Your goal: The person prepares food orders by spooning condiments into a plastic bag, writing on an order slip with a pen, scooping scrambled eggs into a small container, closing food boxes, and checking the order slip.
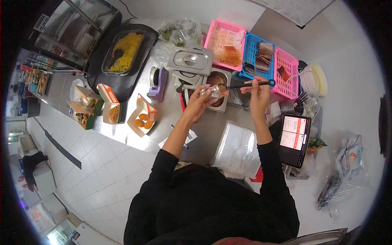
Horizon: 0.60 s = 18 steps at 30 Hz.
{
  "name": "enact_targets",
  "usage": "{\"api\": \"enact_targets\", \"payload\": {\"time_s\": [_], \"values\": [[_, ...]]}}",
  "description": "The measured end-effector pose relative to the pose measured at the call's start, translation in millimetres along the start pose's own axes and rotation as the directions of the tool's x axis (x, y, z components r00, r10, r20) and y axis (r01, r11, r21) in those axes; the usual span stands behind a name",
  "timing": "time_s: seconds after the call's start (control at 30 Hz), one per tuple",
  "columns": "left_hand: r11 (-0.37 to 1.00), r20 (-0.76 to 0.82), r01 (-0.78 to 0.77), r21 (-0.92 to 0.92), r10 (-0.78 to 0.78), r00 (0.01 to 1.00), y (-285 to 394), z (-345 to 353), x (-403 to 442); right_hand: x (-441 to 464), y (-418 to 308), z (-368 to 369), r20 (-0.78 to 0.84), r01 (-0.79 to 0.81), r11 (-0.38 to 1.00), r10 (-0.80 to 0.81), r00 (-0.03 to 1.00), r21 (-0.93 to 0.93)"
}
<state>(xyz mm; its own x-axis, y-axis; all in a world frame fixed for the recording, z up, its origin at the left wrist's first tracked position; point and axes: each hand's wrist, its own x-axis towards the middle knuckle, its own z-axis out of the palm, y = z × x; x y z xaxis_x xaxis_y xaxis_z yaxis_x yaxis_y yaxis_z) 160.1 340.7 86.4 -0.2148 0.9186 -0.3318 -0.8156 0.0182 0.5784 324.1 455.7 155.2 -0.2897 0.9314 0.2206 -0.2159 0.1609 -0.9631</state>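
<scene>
Your left hand (pixel 198 105) pinches a small clear plastic cup (pixel 211 93) between thumb and fingers, and your right hand (pixel 259 97) is closed around the handle of a black-handled spoon (pixel 237 85). The spoon's far end meets the cup's mouth, above a steel pan (pixel 221 110) of reddish-brown food set between the front and back edges of the steel worktop (pixel 165 114). Steel lids (pixel 179 61) lie just beside the pan, toward the back edge. Baskets line that edge: pink (pixel 209 36), blue (pixel 250 37), then another pink (pixel 281 61). At the front edge before you lie clear plastic sheets (pixel 234 147); farther left, near the same edge, an open carton (pixel 134 119) holds browned fried pieces (pixel 143 117).
</scene>
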Motion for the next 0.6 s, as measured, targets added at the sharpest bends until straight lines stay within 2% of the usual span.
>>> {"api": "enact_targets", "payload": {"time_s": [0.03,0.07,0.13,0.17,0.27,0.37,0.47,0.57,0.6], "values": [[1.000,0.021,0.000,-0.007,0.000,1.000,-2,-1,2,-3,-5,4,0.046,0.071,0.996,-0.068,0.997,-0.057],[1.000,0.044,-0.002,-0.014,0.002,0.999,-6,-2,5,-5,-7,3,0.174,0.211,0.956,-0.176,0.969,-0.205],[1.000,0.068,0.002,-0.027,0.000,0.998,-8,-2,8,-8,-18,6,0.460,0.506,0.756,-0.305,0.834,-0.415],[0.999,0.067,0.007,-0.033,-0.005,0.998,-10,-4,8,-12,-28,7,0.476,0.487,0.783,-0.283,0.833,-0.388],[0.995,0.078,0.006,-0.096,0.002,0.997,-10,-4,7,-11,-44,13,0.540,0.641,0.707,-0.428,0.725,-0.300],[0.991,0.079,0.012,-0.134,-0.001,0.997,-7,1,4,-11,-53,15,0.539,0.697,0.666,-0.497,0.681,-0.267],[0.987,0.085,0.012,-0.160,0.001,0.996,-3,6,1,-10,-56,16,0.455,0.642,0.727,-0.499,0.737,-0.243],[0.990,0.100,0.007,-0.143,0.007,0.995,0,6,-1,-13,-53,13,0.467,0.540,0.768,-0.358,0.808,-0.345],[0.992,0.106,0.006,-0.128,0.007,0.994,0,6,-1,-14,-52,13,0.443,0.553,0.769,-0.395,0.805,-0.321]]}}
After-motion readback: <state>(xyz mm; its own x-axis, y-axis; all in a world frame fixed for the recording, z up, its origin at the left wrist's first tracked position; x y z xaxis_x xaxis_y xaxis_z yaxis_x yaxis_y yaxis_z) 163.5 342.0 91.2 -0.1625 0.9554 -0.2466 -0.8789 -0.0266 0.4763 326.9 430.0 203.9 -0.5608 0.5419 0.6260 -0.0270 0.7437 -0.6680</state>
